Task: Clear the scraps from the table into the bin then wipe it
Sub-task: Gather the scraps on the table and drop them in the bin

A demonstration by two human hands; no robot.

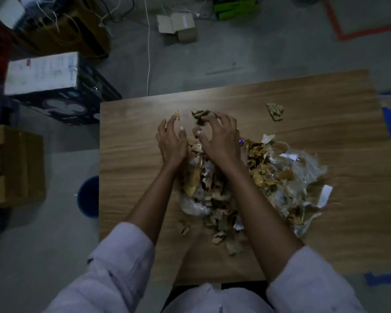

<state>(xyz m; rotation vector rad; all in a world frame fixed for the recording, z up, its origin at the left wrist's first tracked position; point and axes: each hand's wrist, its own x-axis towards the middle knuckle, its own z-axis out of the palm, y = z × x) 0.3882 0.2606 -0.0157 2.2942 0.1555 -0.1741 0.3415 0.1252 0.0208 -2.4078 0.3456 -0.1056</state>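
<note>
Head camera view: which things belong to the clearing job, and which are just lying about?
Job: pile of torn paper and plastic scraps, stray tan scrap, wooden table, round blue bin.
Lying about: brown cardboard box, small open cardboard box, white-topped black box.

On the wooden tabletop (pixel 133 177) both hands work at the far edge of a pile of scraps (pixel 269 175). The left hand (pixel 172 143) stands on edge with fingers nearly straight, and the right hand (pixel 221 141) arches clawed over dark pieces. One scrap (pixel 275 111) lies apart farther right, and a blue bin (pixel 89 197) stands on the floor beside the tabletop's left edge.
</note>
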